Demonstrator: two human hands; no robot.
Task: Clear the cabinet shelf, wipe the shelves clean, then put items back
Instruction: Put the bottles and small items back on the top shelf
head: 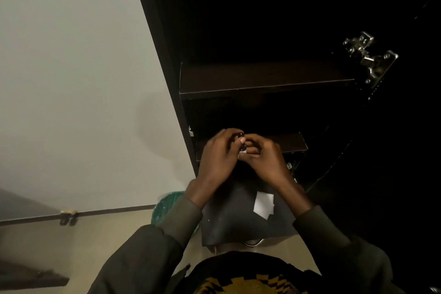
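My left hand [218, 155] and my right hand [266, 159] meet in front of the dark open cabinet, both closed around a small dark bottle [242, 144] with a pale label. Most of the bottle is hidden by my fingers. Above the hands, a dark brown cabinet shelf [262, 79] carries nothing that I can see. A lower shelf [291, 142] shows just behind my hands. The cabinet's interior is very dark.
A black stool seat [229, 219] with a white paper piece [263, 204] on it stands below my hands. A green bin [164, 205] sits left of it by the pale wall. A metal hinge [371, 59] marks the cabinet's right side.
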